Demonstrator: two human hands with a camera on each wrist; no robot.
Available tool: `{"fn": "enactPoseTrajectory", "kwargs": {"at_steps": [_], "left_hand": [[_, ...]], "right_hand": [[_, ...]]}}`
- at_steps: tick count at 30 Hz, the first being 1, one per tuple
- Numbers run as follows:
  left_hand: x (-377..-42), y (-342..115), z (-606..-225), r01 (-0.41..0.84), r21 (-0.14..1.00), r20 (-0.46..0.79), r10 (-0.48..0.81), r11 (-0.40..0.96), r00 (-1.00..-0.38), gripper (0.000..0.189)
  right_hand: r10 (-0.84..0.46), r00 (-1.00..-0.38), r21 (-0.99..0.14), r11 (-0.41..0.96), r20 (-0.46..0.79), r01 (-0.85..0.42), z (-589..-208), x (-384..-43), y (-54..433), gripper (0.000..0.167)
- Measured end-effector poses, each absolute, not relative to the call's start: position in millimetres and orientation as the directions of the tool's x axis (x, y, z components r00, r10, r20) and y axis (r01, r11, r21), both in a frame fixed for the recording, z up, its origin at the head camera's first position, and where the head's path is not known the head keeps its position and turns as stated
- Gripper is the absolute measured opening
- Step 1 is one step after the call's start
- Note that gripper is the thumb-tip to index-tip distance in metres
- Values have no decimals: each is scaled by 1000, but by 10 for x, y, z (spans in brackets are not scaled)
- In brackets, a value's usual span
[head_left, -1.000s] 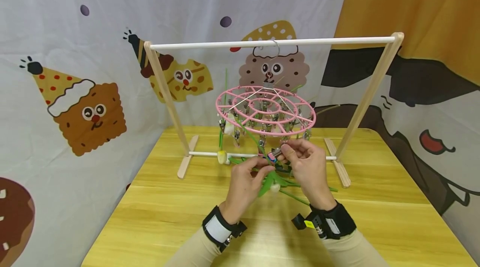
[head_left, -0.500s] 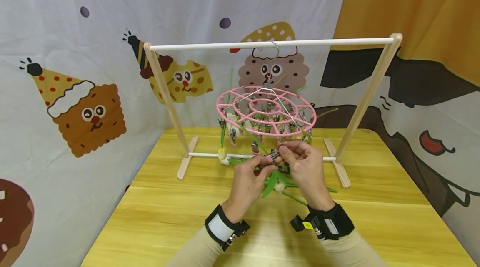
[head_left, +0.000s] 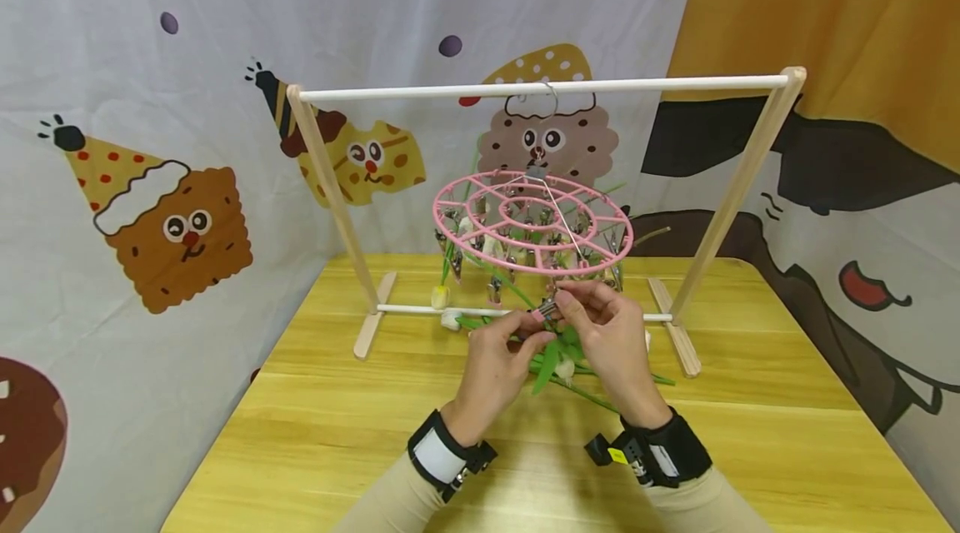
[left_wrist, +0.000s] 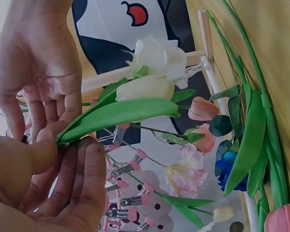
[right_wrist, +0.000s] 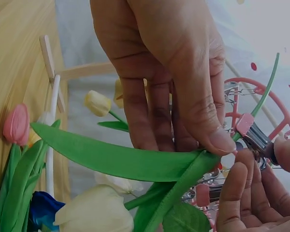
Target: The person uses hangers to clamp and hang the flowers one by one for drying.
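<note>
My left hand (head_left: 491, 366) pinches the green stem of a white tulip (left_wrist: 145, 89) close to the base of its long leaf (right_wrist: 116, 157). My right hand (head_left: 618, 333) holds a metal clip (right_wrist: 256, 137) with pink tips between thumb and fingers. In the right wrist view the stem's thin end (right_wrist: 268, 92) runs up past the clip's tips, overlapping them. Both hands meet below the front of a round pink hanger (head_left: 551, 271), from which several such clips hang. Flowers, among them a pink ruffled one (left_wrist: 186, 171), hang among the clips.
A wooden frame (head_left: 735, 196) with a white top rod (head_left: 420, 90) carries the hanger. On the wooden table (head_left: 315, 425) lie loose flowers, including a blue rose (left_wrist: 232, 171) and a pink tulip (right_wrist: 17, 124). A patterned cloth (head_left: 390, 0) stands behind.
The hanger has turned slightly, its front clips and hanging yellow tulip shifting left. The white tulip below the hands has moved a little right. Both hands keep their grips almost in place.
</note>
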State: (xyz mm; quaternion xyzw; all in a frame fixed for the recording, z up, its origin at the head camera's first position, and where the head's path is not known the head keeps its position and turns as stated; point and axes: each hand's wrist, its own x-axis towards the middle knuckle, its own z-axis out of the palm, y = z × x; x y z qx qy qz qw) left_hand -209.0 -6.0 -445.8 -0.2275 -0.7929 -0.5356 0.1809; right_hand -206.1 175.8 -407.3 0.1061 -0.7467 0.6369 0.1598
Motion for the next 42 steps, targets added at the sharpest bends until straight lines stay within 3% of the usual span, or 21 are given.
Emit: {"fn": "enactPoseTrajectory", "kwargs": {"at_steps": [18,33,37,42], "left_hand": [[-2137,-271,-4605,557,732,469,303,393,-830,21],[-2273,-536,-4790,511,690,387,335,513,-859,15],[-2291,-582,-4829,519,643,391,341,564,-855,16],[-2310,-612,-4880,570,477,420,396,669,-817,20]], "right_hand": [[17,-911,-899,167,413,-404,-4081,-2086,1902,30],[-1,-911,-896,182,412,-406,-4084,-2153,2070,33],[6,-913,-897,190,407,-399,-4092,-2169,2114,33],[27,-912,-897,197,409,-396,-4093,-2199,2168,32]]}}
